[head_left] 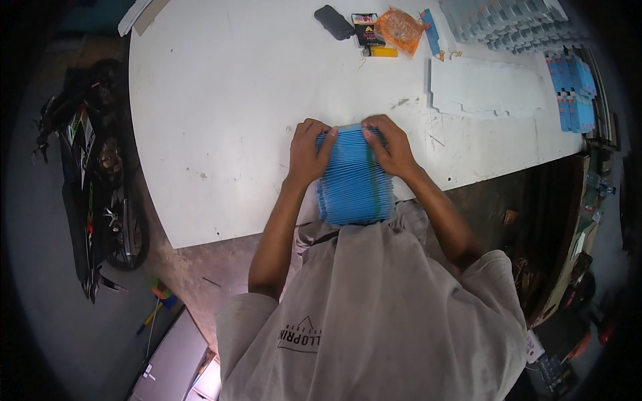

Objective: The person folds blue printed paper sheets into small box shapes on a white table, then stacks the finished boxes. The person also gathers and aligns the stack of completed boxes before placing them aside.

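Observation:
A long row of thin blue folded card pieces (353, 177), packed edge to edge, lies at the front edge of the white table (214, 120) and reaches back to my shirt. My left hand (311, 150) grips its far left corner, thumb on top and fingers curled down the side. Opposite it, my right hand (390, 146) holds the far right corner in the same way, its thumb along the upper edges. A green line runs down the right part of the row. The fingertips of both hands are partly hidden.
Flat white cut card sheets (488, 87) lie to the right, below grey-white card stacks (508, 23). Small blue boxes (572, 90) stand at the right edge. A dark phone-like object (334, 23), a yellow lighter (382, 51) and an orange packet (400, 30) lie at the back. A motorbike (93, 174) stands left.

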Demonstrator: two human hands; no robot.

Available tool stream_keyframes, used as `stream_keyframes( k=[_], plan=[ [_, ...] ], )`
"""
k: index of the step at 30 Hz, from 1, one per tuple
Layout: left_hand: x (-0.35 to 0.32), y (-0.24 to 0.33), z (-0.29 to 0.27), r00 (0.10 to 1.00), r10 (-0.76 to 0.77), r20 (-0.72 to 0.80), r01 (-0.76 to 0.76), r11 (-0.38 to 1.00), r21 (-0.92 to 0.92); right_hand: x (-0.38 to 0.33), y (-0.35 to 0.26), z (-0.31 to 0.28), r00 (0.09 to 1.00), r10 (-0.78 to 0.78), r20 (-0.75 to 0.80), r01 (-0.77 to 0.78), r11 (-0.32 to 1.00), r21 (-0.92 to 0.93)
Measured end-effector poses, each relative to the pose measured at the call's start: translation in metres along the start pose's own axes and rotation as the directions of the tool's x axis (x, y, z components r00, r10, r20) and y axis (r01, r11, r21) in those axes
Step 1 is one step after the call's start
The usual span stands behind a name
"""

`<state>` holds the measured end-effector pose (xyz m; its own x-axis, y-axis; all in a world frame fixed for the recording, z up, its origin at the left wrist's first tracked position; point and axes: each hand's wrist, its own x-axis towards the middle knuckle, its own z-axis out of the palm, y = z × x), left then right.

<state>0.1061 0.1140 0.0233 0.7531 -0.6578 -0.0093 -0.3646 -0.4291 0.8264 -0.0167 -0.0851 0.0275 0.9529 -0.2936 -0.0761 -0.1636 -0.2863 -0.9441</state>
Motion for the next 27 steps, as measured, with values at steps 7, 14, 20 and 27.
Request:
stream_keyframes(
  k=[7, 14, 20, 27],
  plan=[
    [-0.112, 0.004, 0.005, 0.997, 0.027, 0.067, -0.005, 0.951, -0.311, -0.105, 0.008, -0.003, 0.995, -0.005, 0.098, -0.024, 0.956, 0.291],
    [-0.106, 0.022, 0.008, 0.995, 0.042, -0.088, -0.076, 0.901, -0.428, -0.093, -0.005, 0.017, 0.993, -0.107, -0.044, 0.115, 0.913, 0.391],
    [-0.118, -0.003, -0.008, 0.969, 0.113, 0.221, -0.081, 0.986, -0.148, -0.11, 0.003, -0.019, 0.916, -0.086, 0.393, 0.094, 0.996, -0.001],
    [-0.112, 0.026, -0.041, 0.872, 0.009, 0.489, -0.13, 0.968, 0.214, -0.093, -0.03, -0.046, 0.829, -0.012, 0.559, 0.247, 0.905, -0.346]
  ],
)
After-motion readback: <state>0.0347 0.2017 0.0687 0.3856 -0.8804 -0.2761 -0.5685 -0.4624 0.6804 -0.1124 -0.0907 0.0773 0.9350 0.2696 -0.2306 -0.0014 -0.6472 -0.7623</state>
